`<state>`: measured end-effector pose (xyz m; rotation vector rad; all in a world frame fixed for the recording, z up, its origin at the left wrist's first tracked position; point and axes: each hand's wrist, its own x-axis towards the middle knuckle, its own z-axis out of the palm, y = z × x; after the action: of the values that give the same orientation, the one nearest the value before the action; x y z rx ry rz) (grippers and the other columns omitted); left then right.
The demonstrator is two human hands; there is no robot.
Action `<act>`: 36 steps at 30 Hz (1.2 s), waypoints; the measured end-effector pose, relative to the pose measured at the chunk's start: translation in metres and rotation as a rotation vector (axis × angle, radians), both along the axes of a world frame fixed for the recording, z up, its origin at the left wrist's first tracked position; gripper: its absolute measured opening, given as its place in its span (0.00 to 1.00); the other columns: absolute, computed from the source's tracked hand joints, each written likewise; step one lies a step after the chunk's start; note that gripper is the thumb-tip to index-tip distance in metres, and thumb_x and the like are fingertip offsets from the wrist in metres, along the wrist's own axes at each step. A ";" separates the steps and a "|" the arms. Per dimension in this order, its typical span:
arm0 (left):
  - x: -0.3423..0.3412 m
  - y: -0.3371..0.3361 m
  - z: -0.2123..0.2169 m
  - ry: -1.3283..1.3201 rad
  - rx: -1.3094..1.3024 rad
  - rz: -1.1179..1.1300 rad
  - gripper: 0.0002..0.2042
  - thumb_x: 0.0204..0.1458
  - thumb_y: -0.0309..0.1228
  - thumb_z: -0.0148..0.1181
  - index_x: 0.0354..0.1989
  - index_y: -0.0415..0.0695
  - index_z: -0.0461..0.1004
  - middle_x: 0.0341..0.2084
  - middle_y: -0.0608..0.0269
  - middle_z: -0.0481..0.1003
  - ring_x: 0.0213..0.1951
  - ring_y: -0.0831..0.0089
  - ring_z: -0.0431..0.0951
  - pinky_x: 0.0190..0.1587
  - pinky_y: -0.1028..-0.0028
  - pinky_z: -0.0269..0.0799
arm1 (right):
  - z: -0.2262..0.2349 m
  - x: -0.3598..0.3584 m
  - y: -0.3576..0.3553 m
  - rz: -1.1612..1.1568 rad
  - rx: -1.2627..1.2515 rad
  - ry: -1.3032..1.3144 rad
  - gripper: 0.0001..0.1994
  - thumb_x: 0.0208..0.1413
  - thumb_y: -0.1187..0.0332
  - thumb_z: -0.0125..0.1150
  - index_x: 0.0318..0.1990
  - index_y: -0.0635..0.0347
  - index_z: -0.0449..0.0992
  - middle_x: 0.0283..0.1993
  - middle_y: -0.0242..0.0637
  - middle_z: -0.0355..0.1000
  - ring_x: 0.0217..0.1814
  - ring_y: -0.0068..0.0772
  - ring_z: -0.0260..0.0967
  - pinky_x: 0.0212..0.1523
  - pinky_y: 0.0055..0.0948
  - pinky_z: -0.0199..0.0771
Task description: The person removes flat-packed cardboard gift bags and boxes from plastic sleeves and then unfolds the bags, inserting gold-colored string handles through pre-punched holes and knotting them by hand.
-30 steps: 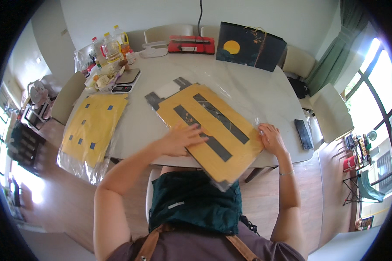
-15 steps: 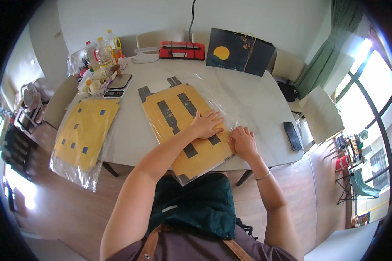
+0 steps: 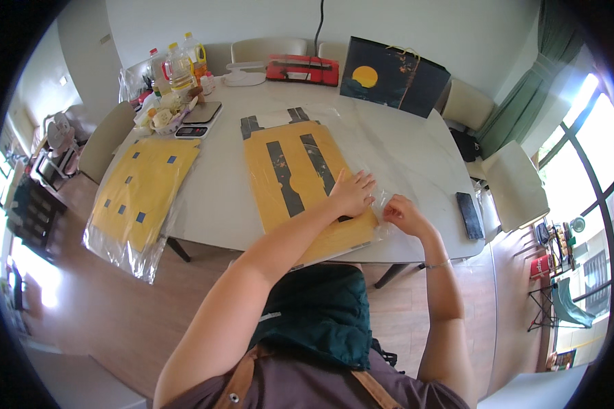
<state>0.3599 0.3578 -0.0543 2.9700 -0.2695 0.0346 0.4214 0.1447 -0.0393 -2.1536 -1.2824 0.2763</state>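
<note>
A flat yellow cardboard panel [image 3: 262, 163] with dark strips and dark end tabs lies on the table, in or on clear plastic film. My left hand [image 3: 353, 193] rests on the panel's right part, palm down and fingers stretched. Just beyond the panel's right edge, my right hand [image 3: 404, 215] pinches the crinkled clear plastic film [image 3: 383, 202]. On the left, a second yellow panel [image 3: 143, 184] with small dark squares sits in a clear plastic bag [image 3: 138, 262], whose end hangs over the table edge.
The white table [image 3: 416, 157] holds a kitchen scale [image 3: 192, 131], bottles [image 3: 179, 68] and a bowl of food at the back left. A red-and-black device [image 3: 302, 70] and a dark gift bag [image 3: 389, 76] stand at the back. A phone [image 3: 469, 215] lies at right; chairs surround the table.
My right hand has moved slightly away from the panel, drawing the plastic film out to the right. The panel now lies straighter on the table, with my left hand still on it.
</note>
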 end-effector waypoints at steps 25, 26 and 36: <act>-0.044 0.056 0.010 0.020 0.036 -0.013 0.30 0.60 0.55 0.37 0.70 0.60 0.51 0.70 0.65 0.47 0.71 0.63 0.42 0.68 0.45 0.34 | 0.015 -0.119 0.029 -0.103 0.106 0.088 0.11 0.47 0.71 0.64 0.38 0.61 0.74 0.38 0.42 0.71 0.42 0.44 0.70 0.43 0.38 0.71; -0.044 0.057 0.005 -0.011 0.040 0.005 0.30 0.60 0.56 0.36 0.70 0.61 0.51 0.70 0.65 0.47 0.71 0.63 0.42 0.68 0.45 0.34 | 0.011 -0.117 0.032 -0.104 0.120 0.095 0.09 0.47 0.72 0.64 0.36 0.61 0.74 0.35 0.41 0.71 0.41 0.43 0.70 0.41 0.37 0.71; -0.042 0.056 0.010 0.030 0.010 0.035 0.31 0.60 0.57 0.33 0.70 0.60 0.50 0.71 0.64 0.46 0.72 0.63 0.40 0.68 0.44 0.31 | 0.030 -0.122 0.017 0.228 0.050 0.056 0.09 0.44 0.68 0.67 0.32 0.61 0.75 0.32 0.41 0.70 0.39 0.43 0.70 0.39 0.36 0.70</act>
<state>0.3176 0.4140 -0.0442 2.9821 -0.2152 -0.0069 0.2994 0.1616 -0.0097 -1.9453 -1.4875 0.3906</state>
